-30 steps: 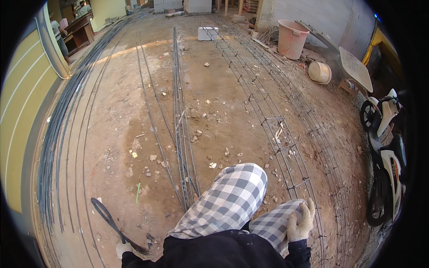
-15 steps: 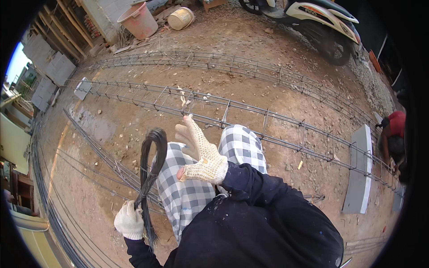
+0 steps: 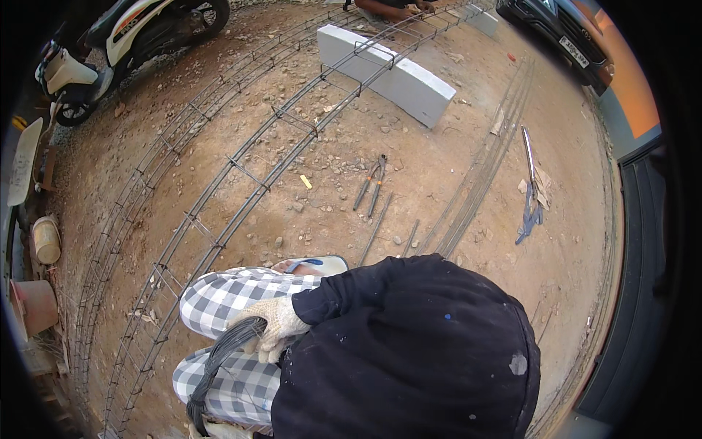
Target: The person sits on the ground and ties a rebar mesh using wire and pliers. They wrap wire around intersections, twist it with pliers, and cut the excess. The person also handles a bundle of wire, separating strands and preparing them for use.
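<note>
A bent bundle of thin dark tie wire [image 3: 217, 366] lies across my checked trouser legs. At its upper end my right hand [image 3: 272, 322], in a cream knitted glove, is closed around the strands. My left hand [image 3: 228, 430], also gloved, shows only in part at the lower edge, against the lower end of the bundle; most of its fingers are cut off. Left of my knees runs a long rebar cage [image 3: 252, 172] with square stirrups, its far part resting on a grey block [image 3: 387, 73].
A second rebar cage [image 3: 157, 150] lies further left. Pincers [image 3: 371, 184], loose rods [image 3: 475, 183] and a long-handled tool [image 3: 529, 183] are on the dirt. A person's hands [image 3: 417, 9] are at the cage's far end. A motorbike [image 3: 124, 44] and a car [image 3: 570, 36] stand beyond.
The view has swung to the right, bringing the pincers and car into sight. My right hand, spread and apart from the wire before, has come down onto the bundle and closed on it.
</note>
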A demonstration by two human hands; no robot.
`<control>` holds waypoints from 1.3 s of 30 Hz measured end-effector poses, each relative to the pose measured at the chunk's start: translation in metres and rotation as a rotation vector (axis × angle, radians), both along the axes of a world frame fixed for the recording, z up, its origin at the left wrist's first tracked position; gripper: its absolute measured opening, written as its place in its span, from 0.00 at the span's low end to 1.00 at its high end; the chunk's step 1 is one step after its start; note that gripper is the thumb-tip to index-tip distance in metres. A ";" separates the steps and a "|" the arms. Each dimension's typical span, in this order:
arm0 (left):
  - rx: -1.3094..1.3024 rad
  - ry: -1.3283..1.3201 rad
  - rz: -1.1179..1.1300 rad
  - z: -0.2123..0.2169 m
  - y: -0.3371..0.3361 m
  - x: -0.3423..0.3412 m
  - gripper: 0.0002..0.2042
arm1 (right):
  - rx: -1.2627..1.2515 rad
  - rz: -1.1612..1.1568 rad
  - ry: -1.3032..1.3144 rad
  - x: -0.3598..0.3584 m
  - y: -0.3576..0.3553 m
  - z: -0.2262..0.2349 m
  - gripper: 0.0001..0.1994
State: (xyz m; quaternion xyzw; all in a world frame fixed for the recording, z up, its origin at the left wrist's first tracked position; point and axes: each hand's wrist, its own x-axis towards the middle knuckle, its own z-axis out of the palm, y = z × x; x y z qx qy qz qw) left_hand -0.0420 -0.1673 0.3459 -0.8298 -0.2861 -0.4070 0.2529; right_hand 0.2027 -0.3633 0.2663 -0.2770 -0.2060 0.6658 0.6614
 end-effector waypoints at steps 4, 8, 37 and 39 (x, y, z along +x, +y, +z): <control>-0.017 -0.219 -0.054 -0.050 0.008 0.007 0.08 | 0.042 0.067 0.065 0.024 -0.018 -0.001 0.49; 0.192 -0.731 -0.274 -0.072 -0.001 0.017 0.08 | 0.121 0.011 -0.407 0.042 -0.023 0.012 0.49; -1.593 -1.955 -0.106 -0.068 -0.073 -0.052 0.15 | 0.111 0.089 -1.716 0.055 0.051 0.064 0.30; -1.570 -1.929 -0.103 -0.066 -0.073 -0.050 0.14 | 0.134 -0.010 -1.618 0.052 0.041 0.104 0.29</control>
